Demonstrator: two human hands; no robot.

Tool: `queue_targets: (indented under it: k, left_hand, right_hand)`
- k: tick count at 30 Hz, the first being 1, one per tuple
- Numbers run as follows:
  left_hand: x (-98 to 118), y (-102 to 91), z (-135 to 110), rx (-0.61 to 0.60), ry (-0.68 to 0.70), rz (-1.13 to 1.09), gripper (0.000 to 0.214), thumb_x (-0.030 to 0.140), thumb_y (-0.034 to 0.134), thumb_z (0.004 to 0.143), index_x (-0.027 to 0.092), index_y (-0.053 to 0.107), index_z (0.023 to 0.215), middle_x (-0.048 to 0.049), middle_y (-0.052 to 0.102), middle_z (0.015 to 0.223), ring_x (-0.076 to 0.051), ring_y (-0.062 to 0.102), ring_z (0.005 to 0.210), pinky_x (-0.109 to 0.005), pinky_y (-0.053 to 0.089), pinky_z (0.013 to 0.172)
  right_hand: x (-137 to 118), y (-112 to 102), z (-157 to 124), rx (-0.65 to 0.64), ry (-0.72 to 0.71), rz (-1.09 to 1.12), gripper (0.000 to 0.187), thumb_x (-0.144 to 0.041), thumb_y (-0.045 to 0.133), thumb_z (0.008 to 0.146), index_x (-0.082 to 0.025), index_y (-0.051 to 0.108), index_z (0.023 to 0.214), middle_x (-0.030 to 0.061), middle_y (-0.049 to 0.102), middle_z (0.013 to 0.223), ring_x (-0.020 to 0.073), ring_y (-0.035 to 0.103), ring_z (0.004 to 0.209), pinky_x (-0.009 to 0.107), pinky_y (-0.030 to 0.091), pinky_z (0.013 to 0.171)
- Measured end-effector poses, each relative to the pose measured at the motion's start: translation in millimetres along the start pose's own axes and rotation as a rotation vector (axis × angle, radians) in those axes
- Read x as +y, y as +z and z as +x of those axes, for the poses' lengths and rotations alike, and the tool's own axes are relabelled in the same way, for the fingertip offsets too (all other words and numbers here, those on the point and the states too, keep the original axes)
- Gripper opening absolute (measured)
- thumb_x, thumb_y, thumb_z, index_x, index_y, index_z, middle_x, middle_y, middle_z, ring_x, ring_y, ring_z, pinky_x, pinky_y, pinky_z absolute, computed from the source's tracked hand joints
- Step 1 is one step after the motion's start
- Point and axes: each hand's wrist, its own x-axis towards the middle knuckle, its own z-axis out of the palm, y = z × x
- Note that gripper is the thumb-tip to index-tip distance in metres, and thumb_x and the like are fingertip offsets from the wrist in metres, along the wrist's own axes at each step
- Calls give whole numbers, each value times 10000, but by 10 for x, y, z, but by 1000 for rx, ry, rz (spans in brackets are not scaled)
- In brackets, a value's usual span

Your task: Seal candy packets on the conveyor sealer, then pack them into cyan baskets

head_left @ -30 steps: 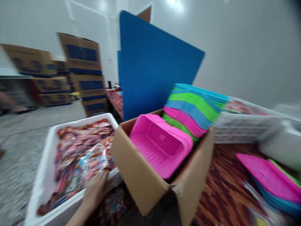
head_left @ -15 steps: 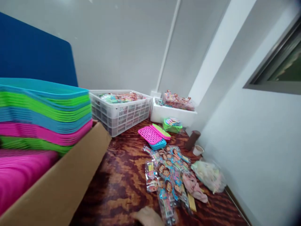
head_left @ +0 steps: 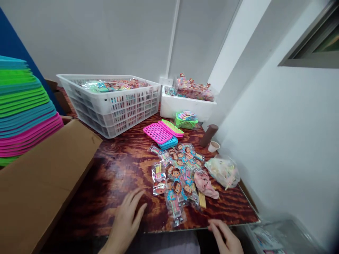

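My left hand (head_left: 126, 218) is at the near part of the dark wood-grain table (head_left: 119, 173), fingers stretched and thumb apart, with nothing in it. To its right lies a loose pile of clear packets (head_left: 177, 176) with cartoon figures printed on them. A single packet (head_left: 159, 179) with a yellow piece inside is nearest its fingertips. My right hand (head_left: 225, 235) is by the table's front edge, its fingers loosely bent and apart, holding nothing that I can see. Between that hand and the pile are a yellow strip (head_left: 202, 200) and a crumpled pink cloth (head_left: 206, 185).
At left, stacked coloured baskets (head_left: 26, 109) stand by a cardboard box flap (head_left: 53, 169). Behind are a white crate (head_left: 113, 113) of packets and a white foam box (head_left: 185, 106). Pink lattice trays (head_left: 158, 133), a green basket (head_left: 186, 122), paper cup (head_left: 213, 146) and plastic bag (head_left: 224, 171) sit farther right.
My view has tilted downward, so things appear higher in the frame. Both hands now show near the table's front; earlier only one blurred hand was at the bottom edge.
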Motion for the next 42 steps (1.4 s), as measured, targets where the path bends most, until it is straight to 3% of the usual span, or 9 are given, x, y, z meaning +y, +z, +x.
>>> queue_targets:
  k: [3, 7, 12, 17, 24, 33, 37, 40, 42]
  left_hand:
    - [-123, 225, 73, -29, 24, 198, 662, 485, 445, 950, 231, 281, 1539, -134, 302, 1584, -338, 249, 1464, -593, 302, 1153]
    - [-195, 411, 45, -146, 94, 312, 751, 572, 439, 929, 257, 188, 1563, -140, 168, 1622, -358, 107, 1496, -663, 170, 1158]
    - [-115, 357, 81, -210, 78, 308, 798, 627, 498, 876, 230, 292, 1537, -164, 135, 1622, -373, 59, 1496, -657, 125, 1162]
    - [-110, 338, 104, -243, 66, 291, 780, 611, 521, 874, 198, 352, 1513, -196, 133, 1613, -384, 66, 1494, -668, 104, 1153]
    - [-123, 340, 87, -188, 88, 271, 701, 522, 553, 885, 201, 398, 1489, -188, 159, 1611, -370, 86, 1495, -646, 97, 1163]
    - [-124, 333, 89, -179, 93, 251, 705, 514, 562, 879, 182, 409, 1482, -208, 168, 1602, -386, 109, 1488, -660, 131, 1155]
    - [-186, 384, 73, -137, 113, 264, 723, 558, 505, 901, 175, 373, 1500, -185, 182, 1606, -365, 126, 1491, -649, 174, 1154]
    - [-243, 411, 42, -105, 135, 283, 746, 594, 476, 905, 178, 348, 1511, -164, 202, 1607, -350, 133, 1493, -645, 178, 1155]
    - [-235, 426, 54, -95, 121, 276, 737, 596, 440, 921, 169, 340, 1513, -169, 246, 1595, -350, 185, 1482, -661, 183, 1148]
  right_hand:
    - [-78, 210, 308, 269, 47, -55, 574, -705, 478, 821, -184, 715, 863, 95, 731, 831, 241, 682, 792, 308, 526, 757]
    - [-153, 462, 562, 440, 267, -380, 552, -606, 339, 902, -211, 717, 980, 108, 727, 773, 256, 630, 646, 313, 409, 581]
    - [-209, 529, 559, 416, 303, -633, 500, -483, 289, 967, -228, 699, 1096, 140, 730, 864, 254, 618, 675, 313, 315, 595]
    - [-295, 553, 554, 391, 356, -688, 463, -438, 278, 993, -228, 675, 1103, 129, 725, 870, 246, 623, 719, 306, 268, 603]
    - [-305, 623, 560, 472, 390, -705, 351, -389, 359, 979, -242, 676, 1016, 96, 715, 807, 213, 599, 663, 281, 245, 579]
    - [-200, 568, 558, 567, 302, -558, 434, -477, 331, 939, -210, 664, 1018, 109, 733, 865, 263, 652, 758, 296, 369, 610]
    - [-314, 473, 739, 649, 49, -373, 475, -517, 337, 924, -171, 639, 1048, 133, 715, 983, 270, 647, 881, 327, 447, 749]
    - [-412, 365, 1012, 550, -189, -407, 450, -499, 393, 911, -167, 646, 1077, 145, 666, 1067, 291, 585, 1020, 404, 434, 909]
    - [-407, 290, 1195, 432, -181, -506, 464, -485, 482, 865, -188, 630, 1189, 140, 637, 1105, 324, 542, 1076, 470, 421, 937]
